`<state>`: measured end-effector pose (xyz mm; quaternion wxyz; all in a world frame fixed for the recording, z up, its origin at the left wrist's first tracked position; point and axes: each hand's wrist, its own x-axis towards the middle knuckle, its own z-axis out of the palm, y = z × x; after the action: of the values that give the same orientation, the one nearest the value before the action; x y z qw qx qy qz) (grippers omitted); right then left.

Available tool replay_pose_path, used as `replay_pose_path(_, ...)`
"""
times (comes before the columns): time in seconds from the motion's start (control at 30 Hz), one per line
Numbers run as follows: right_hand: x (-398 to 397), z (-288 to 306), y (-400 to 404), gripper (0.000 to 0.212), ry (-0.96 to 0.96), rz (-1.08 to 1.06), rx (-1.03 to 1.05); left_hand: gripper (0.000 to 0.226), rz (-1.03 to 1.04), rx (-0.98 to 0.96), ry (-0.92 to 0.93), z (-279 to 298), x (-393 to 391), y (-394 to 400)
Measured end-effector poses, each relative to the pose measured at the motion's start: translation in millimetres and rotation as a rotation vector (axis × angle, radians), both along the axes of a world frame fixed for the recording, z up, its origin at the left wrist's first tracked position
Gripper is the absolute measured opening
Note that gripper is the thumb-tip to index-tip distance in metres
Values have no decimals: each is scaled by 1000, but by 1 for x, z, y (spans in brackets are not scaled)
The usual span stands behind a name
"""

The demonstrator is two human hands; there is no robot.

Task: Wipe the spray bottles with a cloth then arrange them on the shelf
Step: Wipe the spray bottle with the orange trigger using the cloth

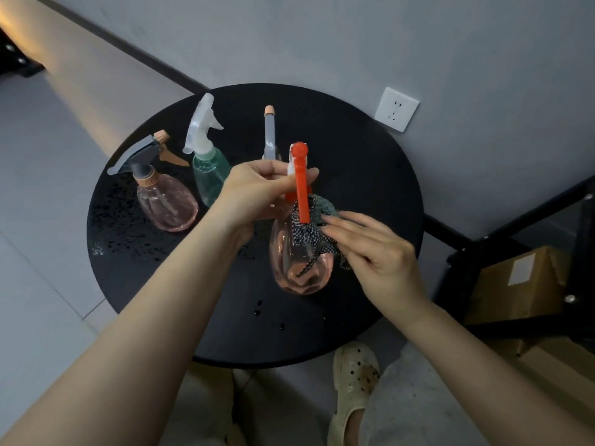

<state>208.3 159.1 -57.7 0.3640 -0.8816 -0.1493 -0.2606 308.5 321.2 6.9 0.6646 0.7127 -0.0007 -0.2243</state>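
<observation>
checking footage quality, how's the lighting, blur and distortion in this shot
Head view: dim, with a warm glow at the upper left; wide-angle tilt slants the wall; right hand and cloth slightly motion-blurred; droplets glint on the black table.

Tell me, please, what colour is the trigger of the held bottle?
Bright orange-red trigger, clearest in the head view.
</observation>
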Motion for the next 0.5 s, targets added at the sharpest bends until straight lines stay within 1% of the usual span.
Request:
replay_pose_path(0.13, 8, -1, -27, 22, -2, -67, -1, 21, 20, -1, -13, -3, 6, -31)
replay_pose_path(0.23, 16, -4, -49, 25, -4, -118, -6, 14, -12, -14, -35, -5, 15, -57)
replay_pose_path(0.5, 33, -26, -108, 26, -1, -232, -42, 17, -103, -4, -96, -21, 37, -125)
